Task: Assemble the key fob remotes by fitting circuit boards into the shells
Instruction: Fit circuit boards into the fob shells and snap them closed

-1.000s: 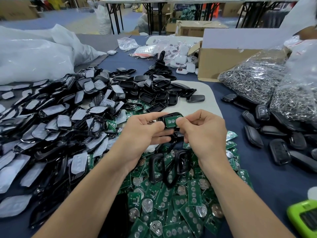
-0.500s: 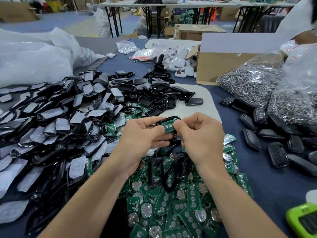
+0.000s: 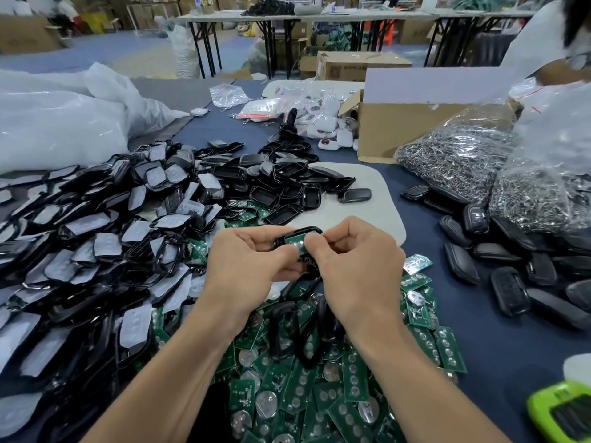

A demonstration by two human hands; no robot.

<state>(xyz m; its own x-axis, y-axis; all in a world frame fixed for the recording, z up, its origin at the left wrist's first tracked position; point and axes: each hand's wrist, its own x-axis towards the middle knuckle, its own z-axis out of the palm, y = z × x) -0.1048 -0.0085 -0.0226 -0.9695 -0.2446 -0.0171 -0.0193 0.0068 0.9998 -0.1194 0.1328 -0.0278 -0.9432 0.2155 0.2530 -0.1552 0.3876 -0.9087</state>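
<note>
Here, black shell [image 3: 300, 231] (green board [image 3: 292, 243] inside) tight between fingers [image 3: 256, 238] of left hand [image 3: 243, 266] and right hand [image 3: 361, 266].

You get even, cool overhead light; shadows soft. Mild glare on white plastic bags [image 3: 60, 123]. Wide-angle bending at edges. Far background blurred.

A large white plastic bag [image 3: 64, 123] fills the upper left. An open cardboard box [image 3: 399, 129] sits upper right on the desk [image 3: 463, 308], with clear bags of metal rings [image 3: 454, 161] just below it. A green device [image 3: 559, 410] shows at the lower right corner.
</note>
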